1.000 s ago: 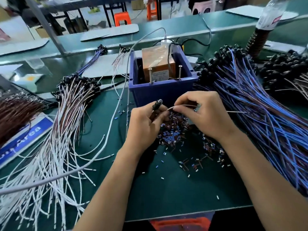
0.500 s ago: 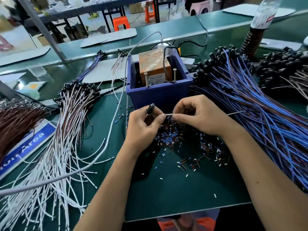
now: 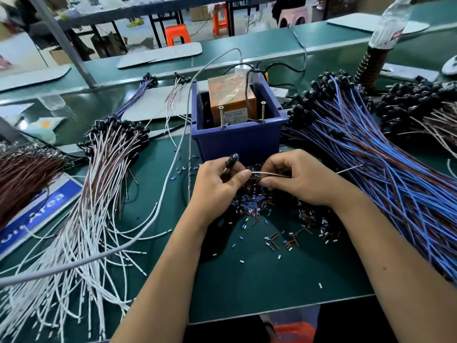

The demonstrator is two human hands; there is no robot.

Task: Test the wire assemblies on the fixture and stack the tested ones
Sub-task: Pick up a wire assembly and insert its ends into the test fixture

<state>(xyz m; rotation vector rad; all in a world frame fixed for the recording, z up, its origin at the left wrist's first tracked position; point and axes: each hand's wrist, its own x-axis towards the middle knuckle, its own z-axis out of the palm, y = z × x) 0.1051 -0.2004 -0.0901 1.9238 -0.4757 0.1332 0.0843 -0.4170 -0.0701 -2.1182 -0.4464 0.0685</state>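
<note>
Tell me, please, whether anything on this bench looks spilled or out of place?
Yes: small blue, brown and white sleeve pieces lie scattered loose over the green mat beneath both hands, heaped before the blue plastic bin rather than kept in a container.

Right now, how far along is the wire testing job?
Done, apparently: the white-wire pile fanned out left of the blue bin. In hand: one wire assembly, its black end gripped by the left hand, its lead pinched by the right hand. Left: seemingly the big blue-wire heap on the right.
</note>
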